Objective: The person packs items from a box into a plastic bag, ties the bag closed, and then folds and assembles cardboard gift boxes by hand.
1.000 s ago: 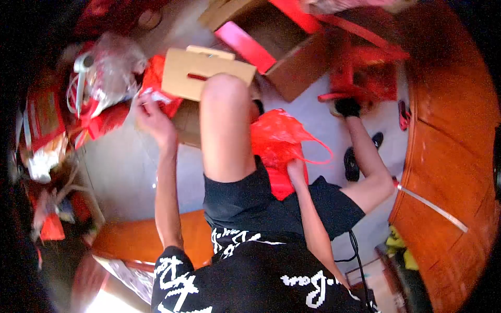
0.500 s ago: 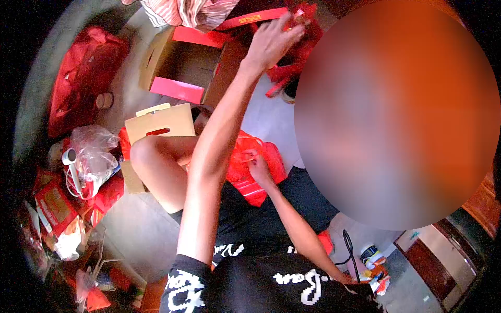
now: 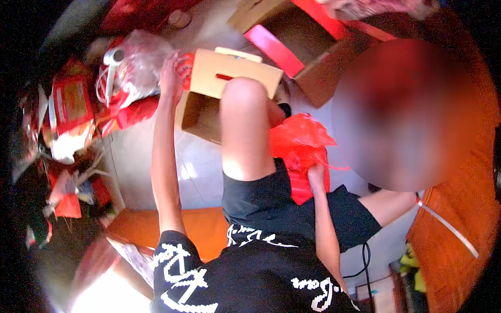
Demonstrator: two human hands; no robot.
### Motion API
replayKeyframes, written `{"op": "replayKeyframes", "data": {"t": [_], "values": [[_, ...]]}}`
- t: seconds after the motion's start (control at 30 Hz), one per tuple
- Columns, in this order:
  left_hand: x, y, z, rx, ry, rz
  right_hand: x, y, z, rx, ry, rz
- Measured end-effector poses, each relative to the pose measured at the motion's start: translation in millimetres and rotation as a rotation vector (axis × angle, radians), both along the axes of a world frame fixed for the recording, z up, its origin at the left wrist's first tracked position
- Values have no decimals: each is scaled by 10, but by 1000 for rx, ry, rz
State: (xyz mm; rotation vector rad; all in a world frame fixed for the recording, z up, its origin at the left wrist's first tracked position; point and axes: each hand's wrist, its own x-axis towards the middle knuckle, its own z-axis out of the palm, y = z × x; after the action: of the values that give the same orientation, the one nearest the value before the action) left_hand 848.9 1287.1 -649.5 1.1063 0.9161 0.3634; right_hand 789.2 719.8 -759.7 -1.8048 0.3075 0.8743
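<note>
"At 2 o'clock, close to the head view's centre: what is recorded?"

"Red plastic bag (image 3: pixel 300 136), crumpled, lying between the raised leg and the other thigh. Right hand (image 3: pixel 315 173) is narrow, closed on its near edge; fingertips not clearly visible."

"Expected handling?"

"Estimate: light and limp, slippery skin, likely to crease rather than hold a shape. Contents not visible, so weight unconfirmed. Best hold: a gathered fold of the near edge. The thin strap (image 3: pixel 342 168) trailing off toward 4 o'clock might stretch or tear if used alone."

"Left hand (image 3: pixel 169 78)?"

"Between 10 and 11 o'clock, arm extended, beside a red item (image 3: pixel 185 68) at the edge of the cardboard box (image 3: pixel 235 62). Motion blur: cannot tell whether its fingers are wide, narrow or holding anything."

"Other things, same view?"

"Clear plastic bag (image 3: pixel 143 52) just beside the left hand, toward 10; white appliance (image 3: pixel 112 57) next to it. Larger carton (image 3: pixel 326 73), open, between 12 and 1. Orange-brown wooden surface (image 3: pixel 454 229) near 4."

"Obstructions?"

"Raised knee (image 3: pixel 245 99) at 12: overlaps the cardboard box and stands between the two hands. Blurred patch between 2 and 3; nothing readable there."
</note>
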Motion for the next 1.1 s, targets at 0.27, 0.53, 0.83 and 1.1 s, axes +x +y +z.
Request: {"op": "replayKeyframes", "data": {"t": [0.27, 0.53, 0.83, 1.1], "values": [[-1357, -175, -2281, 122, 508, -72, -19, -92, 364, -263, 146, 51], [-980, -861, -3090, 572, 902, -143, -42, -86, 563, -414, 193, 122], [-1083, -973, -2921, 443, 789, -182, 24, -55, 547, -456, 156, 185], [-648, -1621, -2695, 529, 841, -88, 128, 10, 538, -443, 21, 187]]}}
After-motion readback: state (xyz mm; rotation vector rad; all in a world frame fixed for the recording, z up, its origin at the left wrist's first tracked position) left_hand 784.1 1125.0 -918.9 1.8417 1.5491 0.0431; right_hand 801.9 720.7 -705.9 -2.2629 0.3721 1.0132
